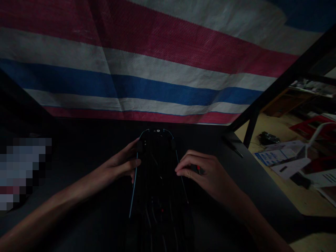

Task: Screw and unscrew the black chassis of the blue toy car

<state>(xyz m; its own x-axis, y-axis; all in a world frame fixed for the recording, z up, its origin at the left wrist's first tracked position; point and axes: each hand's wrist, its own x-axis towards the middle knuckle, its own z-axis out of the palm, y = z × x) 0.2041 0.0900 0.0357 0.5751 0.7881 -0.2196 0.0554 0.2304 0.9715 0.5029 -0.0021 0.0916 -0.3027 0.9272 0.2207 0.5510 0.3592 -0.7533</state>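
A long black toy car lies underside up on the dark table, with wheels at its sides and a thin blue line along each edge. My left hand grips its left side, the thumb on the edge and the fingers partly hidden beyond it. Close to the right edge, my right hand has its thumb and fingertips pinched together. A small red piece shows by that hand's palm; what the fingers hold is too dark to make out.
On the right of the black tabletop lies a thin dark tool like a screwdriver. A striped tarp hangs behind the table. Beyond a black frame post, papers and red crates clutter the floor.
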